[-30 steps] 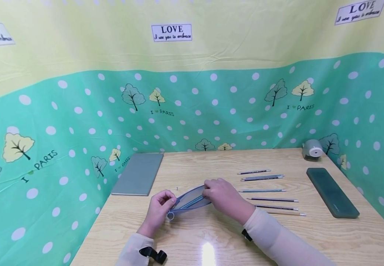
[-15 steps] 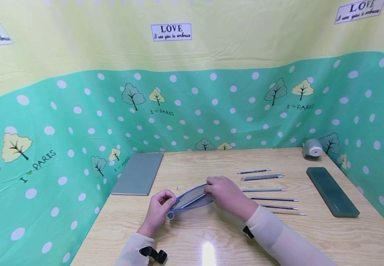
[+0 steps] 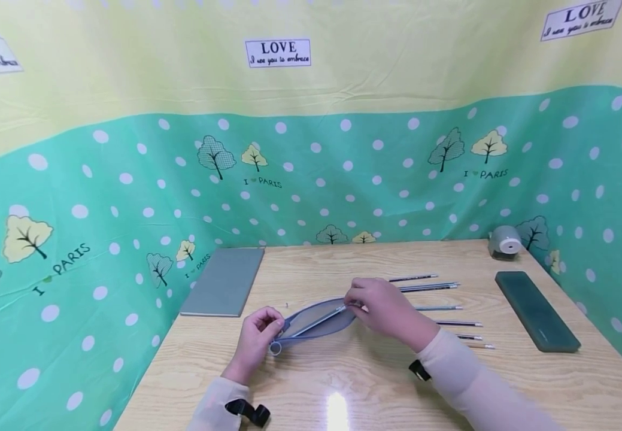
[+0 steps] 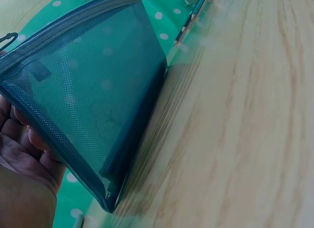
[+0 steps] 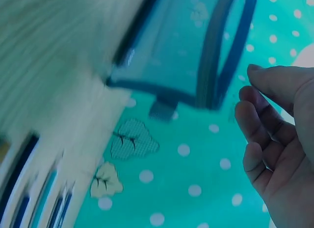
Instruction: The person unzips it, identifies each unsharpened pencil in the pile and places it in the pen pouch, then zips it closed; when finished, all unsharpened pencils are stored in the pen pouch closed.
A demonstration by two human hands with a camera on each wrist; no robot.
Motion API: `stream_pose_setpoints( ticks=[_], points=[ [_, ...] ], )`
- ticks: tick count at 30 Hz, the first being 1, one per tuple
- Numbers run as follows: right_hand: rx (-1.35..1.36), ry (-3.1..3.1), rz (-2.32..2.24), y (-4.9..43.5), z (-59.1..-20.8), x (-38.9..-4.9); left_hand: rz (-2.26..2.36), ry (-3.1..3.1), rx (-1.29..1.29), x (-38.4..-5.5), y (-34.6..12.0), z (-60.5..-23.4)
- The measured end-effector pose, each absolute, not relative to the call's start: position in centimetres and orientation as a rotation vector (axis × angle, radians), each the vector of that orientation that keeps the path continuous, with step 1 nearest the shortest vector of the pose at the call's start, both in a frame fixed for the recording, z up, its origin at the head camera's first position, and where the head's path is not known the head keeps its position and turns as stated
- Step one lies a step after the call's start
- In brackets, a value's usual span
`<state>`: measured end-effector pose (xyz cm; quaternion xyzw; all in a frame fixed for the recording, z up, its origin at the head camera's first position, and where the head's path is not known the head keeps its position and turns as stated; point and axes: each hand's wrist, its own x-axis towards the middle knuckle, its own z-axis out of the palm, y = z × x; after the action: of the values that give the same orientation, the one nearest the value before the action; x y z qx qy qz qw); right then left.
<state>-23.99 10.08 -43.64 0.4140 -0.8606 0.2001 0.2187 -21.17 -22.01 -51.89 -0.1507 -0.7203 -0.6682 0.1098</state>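
Note:
A blue-grey mesh zip pouch (image 3: 324, 326) stands unzipped over the table, its mouth spread. At the pouch's left end, by the zip ring (image 3: 275, 348), my left hand (image 3: 257, 338) pinches the edge between thumb and fingers. Inside lies a pencil (image 3: 318, 321), slanting along the mouth. Through the mesh in the left wrist view, dark long shapes (image 4: 130, 132) lie along the bottom. My right hand (image 3: 383, 308) is by the pouch's right end. In the right wrist view its fingers are loosely bent, holding nothing, apart from the pouch (image 5: 181, 51).
Several pencils (image 3: 434, 307) lie in a spread row to the right, partly behind my right forearm. Farther right are a dark green case (image 3: 537, 311) and a pencil sharpener (image 3: 504, 242). A grey notebook (image 3: 224, 281) lies at the back left, and a tiny object (image 3: 287, 305) behind the pouch.
My right hand has moved right, away from the pouch's inside, leaving the pencil lying in it. The left hand has stayed put on the pouch's edge.

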Motion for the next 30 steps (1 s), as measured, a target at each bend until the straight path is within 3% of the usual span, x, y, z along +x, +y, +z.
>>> stream_pose_setpoints(
  ticks=[30],
  points=[
    [0.656, -2.564, 0.536, 23.3, -40.6, -24.0, -1.959, -2.099, -0.431, -21.2, -22.2, -52.0]
  ],
)
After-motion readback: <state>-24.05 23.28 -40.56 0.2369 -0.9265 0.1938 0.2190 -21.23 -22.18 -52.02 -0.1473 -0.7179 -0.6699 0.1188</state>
